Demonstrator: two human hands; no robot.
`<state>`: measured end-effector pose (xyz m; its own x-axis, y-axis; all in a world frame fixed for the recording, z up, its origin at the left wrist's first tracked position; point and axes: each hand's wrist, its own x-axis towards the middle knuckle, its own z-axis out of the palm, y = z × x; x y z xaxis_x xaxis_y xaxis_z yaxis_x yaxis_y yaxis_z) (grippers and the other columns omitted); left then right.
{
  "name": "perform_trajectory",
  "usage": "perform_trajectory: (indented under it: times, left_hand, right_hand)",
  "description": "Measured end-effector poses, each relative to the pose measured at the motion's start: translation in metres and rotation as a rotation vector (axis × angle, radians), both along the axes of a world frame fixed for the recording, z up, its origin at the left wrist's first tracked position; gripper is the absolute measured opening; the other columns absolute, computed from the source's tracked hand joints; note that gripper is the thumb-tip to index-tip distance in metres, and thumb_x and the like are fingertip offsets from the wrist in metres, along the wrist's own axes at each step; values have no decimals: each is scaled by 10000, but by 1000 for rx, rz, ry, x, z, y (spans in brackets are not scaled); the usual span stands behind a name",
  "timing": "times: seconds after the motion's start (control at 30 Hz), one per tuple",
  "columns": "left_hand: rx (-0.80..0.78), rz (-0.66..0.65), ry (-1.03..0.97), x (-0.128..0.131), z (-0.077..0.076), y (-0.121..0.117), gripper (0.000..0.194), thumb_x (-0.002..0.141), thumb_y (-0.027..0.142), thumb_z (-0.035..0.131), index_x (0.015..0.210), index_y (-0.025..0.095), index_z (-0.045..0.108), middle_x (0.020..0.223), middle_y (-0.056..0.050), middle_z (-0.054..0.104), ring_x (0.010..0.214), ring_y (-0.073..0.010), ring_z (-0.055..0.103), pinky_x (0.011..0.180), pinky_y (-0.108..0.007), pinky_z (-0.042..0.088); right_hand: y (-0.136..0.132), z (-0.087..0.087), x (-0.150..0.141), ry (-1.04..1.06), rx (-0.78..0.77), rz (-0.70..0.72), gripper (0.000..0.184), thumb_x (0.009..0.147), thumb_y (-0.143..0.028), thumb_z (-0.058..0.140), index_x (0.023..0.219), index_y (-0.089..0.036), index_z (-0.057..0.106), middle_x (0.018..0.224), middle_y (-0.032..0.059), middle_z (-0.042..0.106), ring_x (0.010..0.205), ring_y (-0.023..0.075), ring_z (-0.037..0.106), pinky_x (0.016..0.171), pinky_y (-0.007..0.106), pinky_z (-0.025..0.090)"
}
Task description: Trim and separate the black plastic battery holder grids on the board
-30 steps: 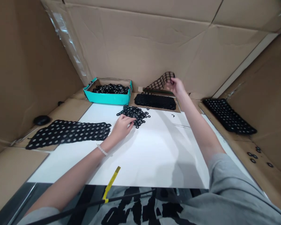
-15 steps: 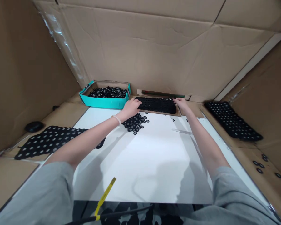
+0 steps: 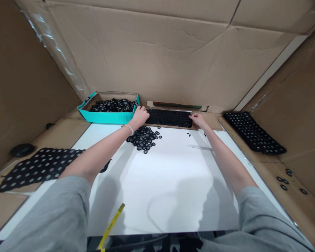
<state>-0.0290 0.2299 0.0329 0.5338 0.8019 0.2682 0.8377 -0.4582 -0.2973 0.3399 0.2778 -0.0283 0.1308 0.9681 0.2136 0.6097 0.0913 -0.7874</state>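
At the back of the table lies a black, ridged stack of sheets [image 3: 169, 118] on a cardboard piece. My left hand [image 3: 140, 116] holds its left end, fingers curled over the corner; a beaded bracelet circles that wrist. At the right end, my right hand [image 3: 198, 120] pinches the edge between thumb and fingers. Exactly what lies under the fingertips is hidden. A pile of small black rings [image 3: 144, 138] is spread on the white tabletop [image 3: 157, 185] just in front of my left hand and forearm.
A turquoise-sided box [image 3: 107, 118] full of black rings stands back left. Black dotted sheets lie left [image 3: 39, 166] and right [image 3: 253, 133]. A black round object [image 3: 22, 149] sits far left. Several loose rings [image 3: 283, 180] lie right, a clear strip [image 3: 199, 147] near my right forearm. Cardboard walls [image 3: 152, 52] enclose the table.
The view has shifted slightly, so most things appear farther left. My right fingertips have come down from just above the stack's right corner onto its edge. My left hand stays at the left end.
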Motion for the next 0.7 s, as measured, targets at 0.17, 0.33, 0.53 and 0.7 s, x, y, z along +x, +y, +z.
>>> perform_trajectory:
  times: [0.17, 0.33, 0.53, 0.7]
  left_hand:
    - [2, 23, -133, 1, -1, -12, 355, 803, 28, 448, 921, 122, 769, 920, -216, 716, 1062, -346, 544, 936, -496, 357]
    - [-14, 32, -500, -24, 7, -65, 373, 901, 257, 444, 1156, 198, 711, 1088, -117, 726, 1043, -313, 581, 913, -439, 435]
    - [-38, 317, -777, -78, -28, -113, 543, 905, 468, 440, 1249, 89, 621, 1264, -185, 642, 1198, -350, 552, 1064, -467, 382]
    - [-187, 458, -876, -71, -60, -113, 673, 931, 543, 369, 1390, 64, 478, 1378, -225, 553, 1279, -380, 493, 1081, -527, 364]
  right_hand:
    - [-4, -3, 2, -102, -30, -63, 213, 751, -363, 622, 691, -172, 549, 719, 50, 615, 719, 185, 524, 785, 329, 422]
    - [-34, 14, -22, -297, 276, -41, 340, 838, -332, 540, 1076, -105, 628, 1156, 200, 645, 1118, 297, 552, 1037, 462, 368]
    - [-105, 0, -130, -187, 94, 435, 609, 911, -555, 459, 1344, -139, 557, 1388, 172, 543, 1301, 274, 489, 1120, 424, 348]
    - [-139, -12, -207, -204, -105, 400, 875, 914, -700, 308, 1563, -124, 195, 1602, 180, 227, 1509, 336, 126, 1197, 532, 139]
